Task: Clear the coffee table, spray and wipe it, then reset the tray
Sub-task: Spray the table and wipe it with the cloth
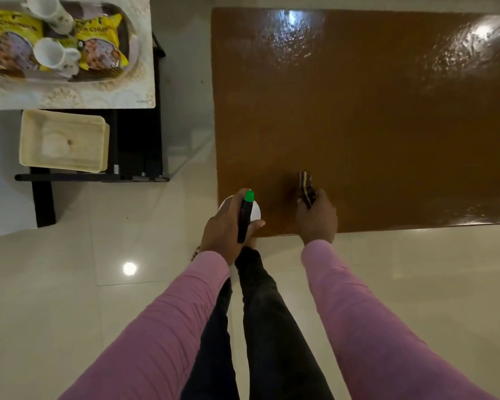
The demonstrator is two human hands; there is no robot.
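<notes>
Left hand [224,223] clamped on the sprayer [246,215], right hand [315,216] gripping the cloth [305,187] — I'd mist the bare tabletop [387,125] evenly, then wipe in long overlapping passes.

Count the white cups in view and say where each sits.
2. Both lie on the tray at upper left: the far cup at the picture's top edge, the near cup between the left snack packet and right snack packet. Others may be out of frame.
</notes>
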